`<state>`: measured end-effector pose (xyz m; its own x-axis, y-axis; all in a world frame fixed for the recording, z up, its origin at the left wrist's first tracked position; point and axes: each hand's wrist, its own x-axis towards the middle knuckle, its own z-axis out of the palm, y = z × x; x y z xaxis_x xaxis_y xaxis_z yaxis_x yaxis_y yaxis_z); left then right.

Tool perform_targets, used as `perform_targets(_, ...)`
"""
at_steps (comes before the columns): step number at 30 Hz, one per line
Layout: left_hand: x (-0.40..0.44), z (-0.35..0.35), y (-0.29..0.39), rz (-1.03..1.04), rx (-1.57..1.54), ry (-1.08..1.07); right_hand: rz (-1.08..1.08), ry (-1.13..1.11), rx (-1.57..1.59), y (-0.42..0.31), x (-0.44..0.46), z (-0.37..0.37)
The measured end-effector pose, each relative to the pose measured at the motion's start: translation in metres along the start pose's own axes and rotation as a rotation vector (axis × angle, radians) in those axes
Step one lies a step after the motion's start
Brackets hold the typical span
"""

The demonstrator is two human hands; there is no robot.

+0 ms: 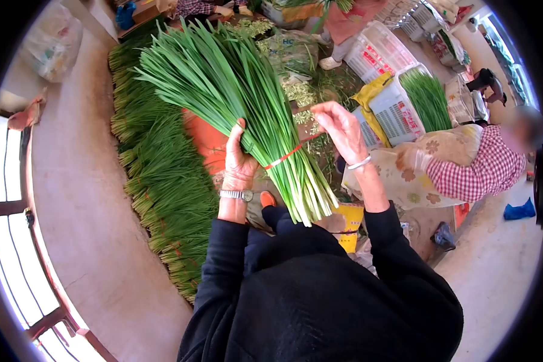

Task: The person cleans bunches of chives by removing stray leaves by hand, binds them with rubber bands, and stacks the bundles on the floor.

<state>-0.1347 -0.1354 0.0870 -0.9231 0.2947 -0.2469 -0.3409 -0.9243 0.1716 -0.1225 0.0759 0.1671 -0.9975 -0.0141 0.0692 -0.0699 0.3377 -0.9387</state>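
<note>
A large bunch of garlic chives [223, 84] hangs in front of me, leaves to the upper left and pale stalk ends [311, 205] to the lower right. My left hand [240, 158] is closed around the middle of the bunch, thumb on top. A red tie [283, 157] circles the stalks, and its loose end runs right towards my right hand [344, 131]. That hand has its fingers curled together in a pinch beside the stalks, seemingly on the tie's end; the fingertips are small in view.
Bundled chives [169, 163] lie in a long pile along the left wall. White crates [398, 111], one with chives inside, stand at the right, near a seated person in a checked shirt [482, 163]. Trimmings [298, 92] litter the floor ahead. Another person's hands [226, 11] show at the top.
</note>
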Motion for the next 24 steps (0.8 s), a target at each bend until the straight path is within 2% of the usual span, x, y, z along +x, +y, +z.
perform_targets(1,0.001,0.002,0.001,0.018,0.032,0.006,0.007,0.000,-0.002,-0.013,0.005,0.008)
perform_targets(4,-0.002,0.006,0.000,0.064,0.087,0.031,-0.161,-0.001,-0.147,-0.047,0.010,0.034)
perform_targets(5,-0.003,0.009,-0.001,0.066,0.087,0.035,-0.134,-0.020,-0.177,-0.052,0.013,0.041)
perform_targets(8,-0.005,0.011,-0.003,0.101,0.071,0.083,-0.245,0.003,-0.411,-0.050,0.013,0.055)
perform_targets(11,-0.006,0.015,-0.002,0.131,0.087,0.086,-0.286,0.038,-0.369,-0.042,0.015,0.058)
perform_targets(12,-0.011,0.020,-0.002,0.133,0.109,0.075,-0.286,0.029,-0.307,-0.041,0.012,0.058)
perform_targets(16,-0.007,0.034,-0.005,0.188,0.070,0.075,-0.016,-0.122,0.098,-0.031,0.016,0.041)
perform_targets(19,0.002,0.045,-0.009,0.186,0.040,0.104,0.272,-0.360,0.801,-0.034,0.022,0.016)
perform_targets(20,0.005,0.048,-0.011,0.186,0.043,0.119,0.272,-0.422,0.991,-0.039,0.022,0.004)
perform_targets(21,0.007,0.049,-0.012,0.187,0.042,0.122,0.257,-0.434,1.033,-0.053,0.022,-0.004)
perform_targets(23,0.012,0.054,-0.013,0.188,0.064,0.155,-0.018,-0.751,0.966,-0.062,0.026,-0.019)
perform_targets(24,0.013,0.058,-0.015,0.188,0.065,0.157,0.003,-0.739,0.727,-0.074,0.026,-0.021)
